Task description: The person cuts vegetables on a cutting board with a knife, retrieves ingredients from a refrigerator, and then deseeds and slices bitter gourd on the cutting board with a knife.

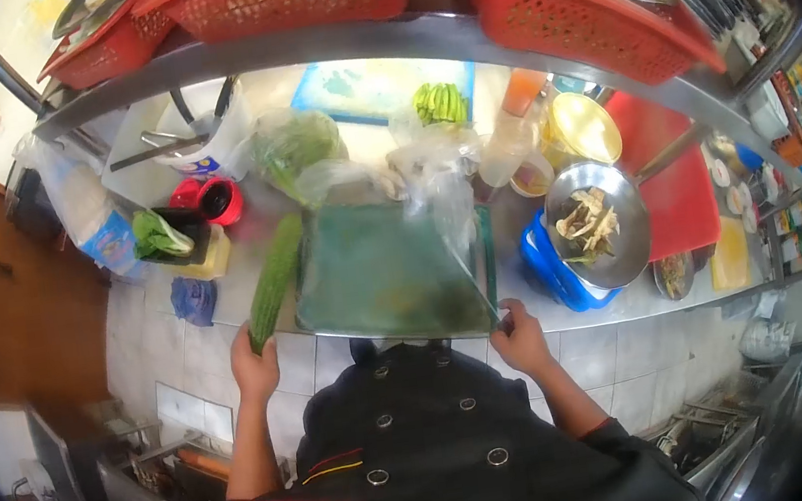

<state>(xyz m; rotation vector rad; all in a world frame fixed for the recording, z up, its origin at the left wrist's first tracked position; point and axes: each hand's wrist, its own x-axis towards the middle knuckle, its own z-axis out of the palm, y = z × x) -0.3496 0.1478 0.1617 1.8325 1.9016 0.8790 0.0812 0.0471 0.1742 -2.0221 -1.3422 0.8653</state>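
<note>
My left hand (254,367) is closed around the lower end of a long green cucumber (277,281), which points away from me beside the cutting board. The green cutting board (374,274) lies in front of me at the counter's edge. At its right front corner my right hand (520,336) is closed, its fingertips pinching what looks like the end of a clear plastic bag (453,206). The bag stretches back from these fingers over the board's right side. What else the right fingers may hold is hidden.
Leafy greens (161,236) and a red cup (220,202) stand left. A bagged green vegetable (296,148) lies behind the board. To the right, a metal bowl (626,248) with pale pieces rests on a blue container (545,263). A shelf with red baskets (585,33) overhangs the counter.
</note>
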